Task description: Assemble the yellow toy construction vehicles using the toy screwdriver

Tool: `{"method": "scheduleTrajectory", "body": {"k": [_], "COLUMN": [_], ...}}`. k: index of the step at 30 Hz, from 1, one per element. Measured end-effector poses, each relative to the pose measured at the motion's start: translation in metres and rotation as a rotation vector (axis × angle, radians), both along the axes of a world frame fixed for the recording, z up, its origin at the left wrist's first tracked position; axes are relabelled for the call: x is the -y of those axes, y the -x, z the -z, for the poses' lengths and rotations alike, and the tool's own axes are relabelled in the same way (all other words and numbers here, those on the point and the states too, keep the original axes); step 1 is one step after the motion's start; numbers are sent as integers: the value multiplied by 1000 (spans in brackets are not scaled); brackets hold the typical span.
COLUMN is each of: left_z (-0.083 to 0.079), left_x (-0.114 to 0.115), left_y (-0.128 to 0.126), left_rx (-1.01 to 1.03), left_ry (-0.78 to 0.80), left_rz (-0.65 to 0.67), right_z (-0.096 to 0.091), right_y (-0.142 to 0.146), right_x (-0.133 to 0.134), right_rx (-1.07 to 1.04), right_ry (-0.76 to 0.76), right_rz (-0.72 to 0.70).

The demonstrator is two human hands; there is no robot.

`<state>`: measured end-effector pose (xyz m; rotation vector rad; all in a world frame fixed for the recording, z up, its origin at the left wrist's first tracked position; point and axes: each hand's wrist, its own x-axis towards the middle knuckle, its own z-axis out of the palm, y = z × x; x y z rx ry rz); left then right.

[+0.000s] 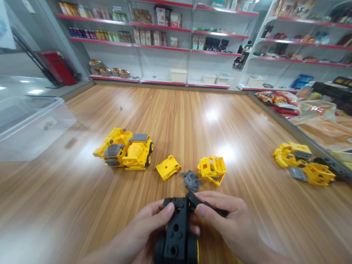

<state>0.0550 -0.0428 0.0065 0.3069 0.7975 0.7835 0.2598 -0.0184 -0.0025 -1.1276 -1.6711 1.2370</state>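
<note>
In my left hand (151, 224) is a black toy vehicle chassis (176, 241), with round holes along its top and wheels at the near end. My left thumb presses on its far left corner. My right hand (234, 217) grips a dark elongated piece (193, 199) against the chassis's far right corner; its exact kind is unclear, since my fingers cover part of it. Just beyond the hands lie a yellow plate-like part (168, 167), a grey toy part (191, 180) and a yellow cab frame (212, 169).
Yellow toy trucks (128, 149) stand on the left of the wooden table (177, 115). More yellow and grey toy pieces (304, 163) lie at the right. A clear plastic bin (45, 124) sits at the left edge. Packaged goods (327, 120) border the right side.
</note>
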Motion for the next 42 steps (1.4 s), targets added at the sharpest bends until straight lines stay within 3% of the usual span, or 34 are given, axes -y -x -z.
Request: {"method": "scheduleTrajectory", "body": {"k": [6, 21, 28, 35, 42], "left_z": [-1, -2, 9, 7, 12], "left_x": [0, 2, 4, 11, 6], "left_y": [0, 1, -1, -3, -5], "left_rx": [-6, -49, -3, 52, -94], "left_ry": [25, 41, -15, 11, 52], "left_rz": [-48, 15, 14, 52, -72], "right_z": [-2, 6, 8, 14, 15], "right_y": [-1, 2, 4, 3, 0], "right_x": [2, 7, 8, 11, 7], "right_rx": [-30, -38, -1, 82, 180], "right_ry": [-77, -216, -491, -668, -652], "right_rz": [151, -4, -21, -108, -187]}}
